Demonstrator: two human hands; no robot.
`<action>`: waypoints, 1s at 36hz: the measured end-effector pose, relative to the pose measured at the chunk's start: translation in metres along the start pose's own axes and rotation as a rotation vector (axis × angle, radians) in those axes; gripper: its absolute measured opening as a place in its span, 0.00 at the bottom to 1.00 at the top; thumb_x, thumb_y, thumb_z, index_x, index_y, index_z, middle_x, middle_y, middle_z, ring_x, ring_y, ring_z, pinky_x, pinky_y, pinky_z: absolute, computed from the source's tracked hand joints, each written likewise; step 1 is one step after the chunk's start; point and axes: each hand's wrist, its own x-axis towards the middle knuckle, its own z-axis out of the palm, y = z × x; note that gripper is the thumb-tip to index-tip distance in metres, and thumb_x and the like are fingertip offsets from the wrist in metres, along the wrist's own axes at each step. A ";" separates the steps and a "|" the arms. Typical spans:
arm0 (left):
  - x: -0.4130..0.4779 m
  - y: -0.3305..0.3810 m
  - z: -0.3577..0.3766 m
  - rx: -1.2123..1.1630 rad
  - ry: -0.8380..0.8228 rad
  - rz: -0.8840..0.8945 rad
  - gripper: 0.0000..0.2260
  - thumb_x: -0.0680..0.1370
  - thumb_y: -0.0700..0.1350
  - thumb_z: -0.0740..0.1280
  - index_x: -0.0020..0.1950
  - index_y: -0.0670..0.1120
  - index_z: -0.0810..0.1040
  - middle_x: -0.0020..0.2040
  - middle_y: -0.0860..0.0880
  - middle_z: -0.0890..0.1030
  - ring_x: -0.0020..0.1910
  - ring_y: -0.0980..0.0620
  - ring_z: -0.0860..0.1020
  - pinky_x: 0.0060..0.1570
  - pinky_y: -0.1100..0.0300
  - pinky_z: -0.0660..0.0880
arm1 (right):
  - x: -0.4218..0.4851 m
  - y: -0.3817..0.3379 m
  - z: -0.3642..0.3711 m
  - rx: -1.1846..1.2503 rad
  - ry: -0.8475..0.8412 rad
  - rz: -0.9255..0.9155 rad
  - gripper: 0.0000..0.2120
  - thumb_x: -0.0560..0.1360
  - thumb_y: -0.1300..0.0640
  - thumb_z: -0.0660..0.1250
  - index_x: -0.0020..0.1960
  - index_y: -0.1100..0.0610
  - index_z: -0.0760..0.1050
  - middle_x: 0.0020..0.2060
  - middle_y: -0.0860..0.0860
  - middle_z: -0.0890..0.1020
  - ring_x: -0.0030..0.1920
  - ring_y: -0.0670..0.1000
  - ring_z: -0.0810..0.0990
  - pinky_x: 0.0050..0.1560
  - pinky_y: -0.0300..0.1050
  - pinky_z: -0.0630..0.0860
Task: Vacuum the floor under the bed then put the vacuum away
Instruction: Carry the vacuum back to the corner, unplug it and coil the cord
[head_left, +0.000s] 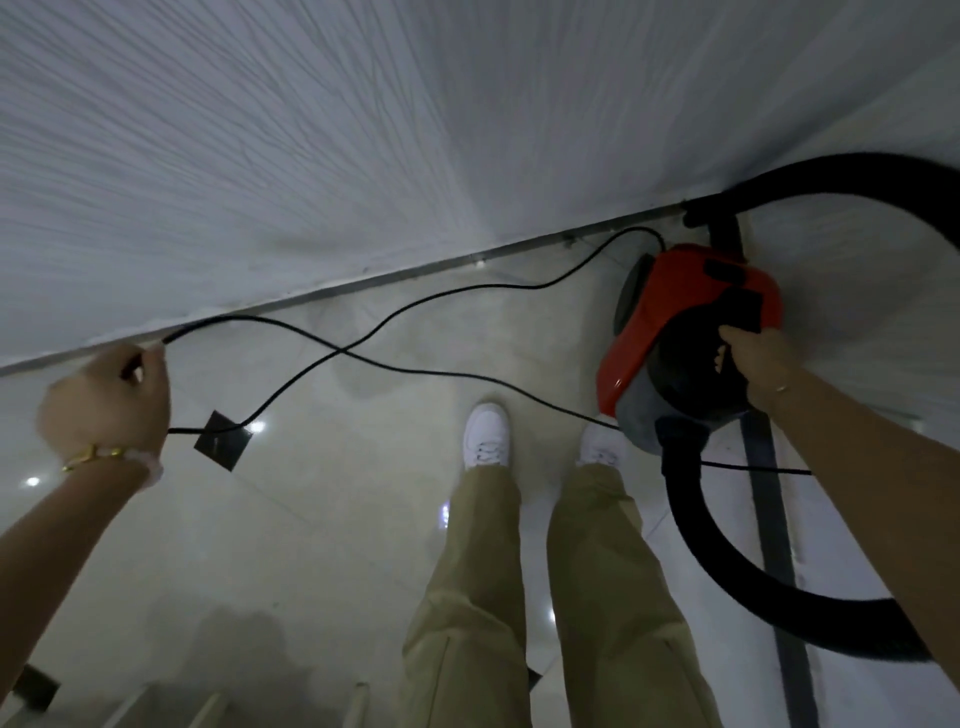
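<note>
Head view: a glossy pale tiled floor is seen from above, bounded at the top by a white textured wall.
Left hand: the left hand is closed around a thin black power cord; a gold bracelet is worn at the wrist.
Cord: two strands are run from the fist, crossed over one another above the floor, and led toward the machine on the right. It is judged that the cord is kept up in the hand so that it cannot drag or be trodden on.
Floor tile: a small dark square inset is set into the floor just beside the left hand (it is touched by nothing visible).
Feet: white shoes and khaki trousers are seen at centre, close to the lower strand; tripping is judged a risk.
Vacuum: the red and grey canister vacuum cleaner is held close to the wall at the right; whether it is clear of the floor cannot be told.
Right hand: the right hand is wrapped around the black carry handle on top.
Hose: a thick black ribbed hose is looped below the body and out of frame.
Stage: no bed is in view, so carrying is judged likely.
</note>
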 end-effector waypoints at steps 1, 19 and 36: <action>-0.019 0.048 -0.036 -0.007 -0.039 -0.025 0.23 0.76 0.65 0.53 0.45 0.49 0.76 0.33 0.47 0.79 0.33 0.42 0.77 0.37 0.51 0.76 | 0.004 0.001 0.004 0.038 -0.020 0.020 0.07 0.79 0.57 0.61 0.43 0.58 0.72 0.34 0.53 0.74 0.33 0.49 0.73 0.25 0.37 0.75; -0.045 0.089 -0.057 -0.038 -0.101 0.106 0.20 0.76 0.63 0.55 0.41 0.48 0.75 0.32 0.42 0.78 0.35 0.38 0.77 0.39 0.47 0.77 | 0.036 -0.008 0.048 0.207 0.014 0.024 0.16 0.80 0.58 0.60 0.67 0.61 0.70 0.46 0.52 0.78 0.45 0.50 0.77 0.62 0.53 0.72; -0.080 0.171 -0.068 0.019 -0.150 0.234 0.16 0.79 0.54 0.60 0.44 0.44 0.82 0.32 0.40 0.80 0.34 0.38 0.78 0.34 0.58 0.70 | 0.054 -0.004 -0.009 -0.302 -0.059 -0.179 0.23 0.78 0.61 0.61 0.72 0.63 0.63 0.68 0.62 0.70 0.66 0.63 0.71 0.66 0.58 0.70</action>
